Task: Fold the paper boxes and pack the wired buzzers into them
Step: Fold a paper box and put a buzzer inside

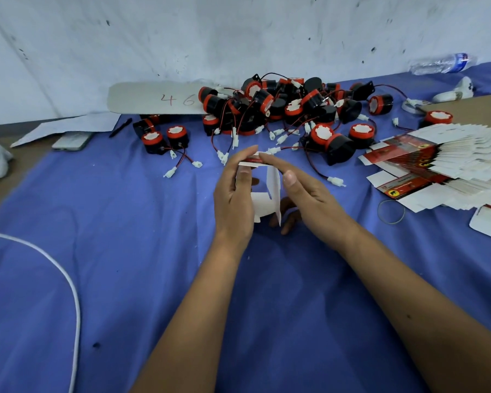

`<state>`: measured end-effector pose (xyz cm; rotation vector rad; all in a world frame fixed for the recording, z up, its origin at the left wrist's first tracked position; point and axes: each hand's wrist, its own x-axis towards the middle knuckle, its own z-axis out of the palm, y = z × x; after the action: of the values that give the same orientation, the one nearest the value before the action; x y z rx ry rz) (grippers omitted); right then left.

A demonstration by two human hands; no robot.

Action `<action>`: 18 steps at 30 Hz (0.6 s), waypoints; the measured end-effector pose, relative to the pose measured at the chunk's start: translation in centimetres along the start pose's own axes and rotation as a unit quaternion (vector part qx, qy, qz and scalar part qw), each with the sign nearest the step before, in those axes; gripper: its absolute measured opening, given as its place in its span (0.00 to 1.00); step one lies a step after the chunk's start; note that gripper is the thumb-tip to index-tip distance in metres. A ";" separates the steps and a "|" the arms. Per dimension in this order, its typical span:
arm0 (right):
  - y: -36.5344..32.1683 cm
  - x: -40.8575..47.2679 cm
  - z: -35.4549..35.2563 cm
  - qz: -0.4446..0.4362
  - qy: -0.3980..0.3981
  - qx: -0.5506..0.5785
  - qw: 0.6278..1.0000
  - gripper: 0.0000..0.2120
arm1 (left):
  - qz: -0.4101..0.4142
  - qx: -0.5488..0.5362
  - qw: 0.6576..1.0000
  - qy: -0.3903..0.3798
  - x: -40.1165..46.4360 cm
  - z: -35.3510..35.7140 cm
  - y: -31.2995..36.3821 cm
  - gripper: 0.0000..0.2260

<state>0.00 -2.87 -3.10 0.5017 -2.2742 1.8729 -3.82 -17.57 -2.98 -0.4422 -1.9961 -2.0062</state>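
Observation:
A small paper box, white inside with a red printed edge, is half opened in the air above the blue cloth. My left hand grips its left side, fingers curled over the top edge. My right hand holds the right side, index finger laid along the top and the other fingers under the box. Behind the hands lies a heap of black and red wired buzzers with white connectors. A fanned stack of flat box blanks lies at the right.
A blue cloth covers the table. A white cable curves at the left. A phone and a pen lie at the back left, a plastic bottle at the back right, a rubber band near the blanks.

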 end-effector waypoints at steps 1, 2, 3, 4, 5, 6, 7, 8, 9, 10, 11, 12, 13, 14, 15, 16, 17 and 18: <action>0.0 0.0 0.0 0.002 0.011 0.001 1.000 0.20 | 0.003 0.000 1.000 -0.007 0.0 0.0 0.0 0.15; 0.0 0.1 0.0 0.000 0.028 -0.015 1.000 0.20 | 0.011 0.005 1.000 -0.019 0.0 0.0 0.1 0.14; 0.1 0.1 0.0 -0.003 0.047 -0.040 0.998 0.22 | 0.023 0.016 0.999 -0.034 0.0 0.0 0.2 0.14; 0.2 0.1 -0.1 -0.005 0.067 -0.065 0.996 0.24 | 0.037 0.025 0.998 -0.049 -0.2 0.1 0.2 0.14; 0.3 0.1 -0.1 -0.003 0.081 -0.086 0.993 0.26 | 0.048 0.031 0.997 -0.058 -0.2 0.1 0.3 0.14; 0.3 0.1 -0.2 0.000 0.089 -0.101 0.991 0.28 | 0.055 0.037 0.996 -0.064 -0.3 0.1 0.3 0.14; 0.4 0.1 -0.3 0.005 0.093 -0.110 0.990 0.29 | 0.063 0.047 0.994 -0.070 -0.3 0.0 0.4 0.14; 0.4 0.1 -0.3 0.009 0.097 -0.115 0.989 0.30 | 0.079 0.065 0.991 -0.083 -0.3 -0.1 0.4 0.15; 0.5 0.1 -0.3 0.009 0.100 -0.117 0.988 0.32 | 0.103 0.090 0.985 -0.105 -0.3 -0.2 0.4 0.15; 0.6 0.1 -0.2 0.007 0.101 -0.113 0.988 0.32 | 0.129 0.117 0.976 -0.132 -0.4 -0.3 0.4 0.16; 0.8 0.1 -0.2 0.004 0.100 -0.103 0.990 0.32 | 0.148 0.141 0.966 -0.158 -0.5 -0.3 0.5 0.17; 0.9 0.1 -0.3 0.004 0.098 -0.091 0.991 0.34 | 0.156 0.158 0.958 -0.179 -0.6 -0.2 0.7 0.18; 1.2 0.1 -0.5 0.004 0.095 -0.079 0.992 0.36 | 0.161 0.170 0.953 -0.194 -0.7 -0.1 0.9 0.20; 1.3 0.1 -0.8 0.002 0.091 -0.073 0.993 0.37 | 0.167 0.181 0.948 -0.202 -0.7 0.0 1.0 0.23; 1.4 0.1 -0.9 -0.002 0.087 -0.068 0.994 0.38 | 0.177 0.194 0.943 -0.205 -0.7 0.0 1.1 0.26; 1.3 0.1 -1.0 -0.008 0.083 -0.059 0.995 0.37 | 0.187 0.209 0.938 -0.204 -0.7 0.1 1.2 0.31; 1.3 0.0 -1.1 -0.016 0.082 -0.046 0.995 0.37 | 0.192 0.223 0.935 -0.200 -0.8 0.1 1.2 0.36; 1.2 0.0 -1.2 -0.023 0.084 -0.034 0.996 0.38 | 0.190 0.233 0.934 -0.192 -0.8 0.1 1.3 0.40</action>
<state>-0.51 -1.46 -4.01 0.3676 -2.1896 1.7396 -2.58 -17.52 -2.12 -1.0691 -2.2915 -1.2305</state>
